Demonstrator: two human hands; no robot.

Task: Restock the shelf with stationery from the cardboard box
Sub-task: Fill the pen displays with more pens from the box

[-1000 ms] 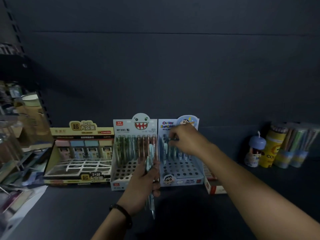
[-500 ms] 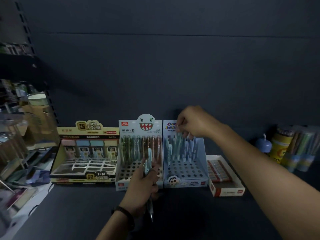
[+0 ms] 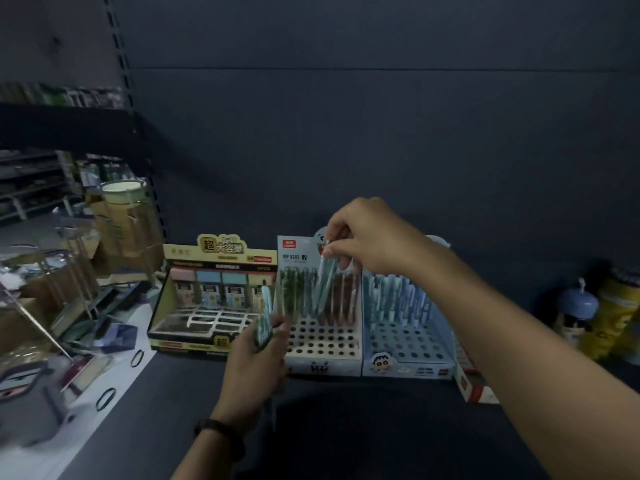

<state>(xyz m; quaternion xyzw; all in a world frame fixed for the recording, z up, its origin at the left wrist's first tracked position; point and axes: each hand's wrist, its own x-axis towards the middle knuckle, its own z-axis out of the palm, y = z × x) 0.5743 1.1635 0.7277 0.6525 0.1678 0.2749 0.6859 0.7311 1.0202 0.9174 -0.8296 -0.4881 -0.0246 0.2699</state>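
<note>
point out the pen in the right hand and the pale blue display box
slim pale teal pen (image 3: pixel 325 284): head view, mid barrel
pale blue cardboard pen display box (image 3: pixel 405 342): head view, bare perforated tray

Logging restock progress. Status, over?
Right hand pinches a pen over the white display box. Left hand holds spare pens. Its front holes empty.

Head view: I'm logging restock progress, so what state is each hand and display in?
right hand, pinching a pale pen over the white display
left hand, gripping a pen bundle
white display, back rows filled, front holes empty
blue display, back rows filled, front holes empty
yellow box, open, front grid empty
</note>
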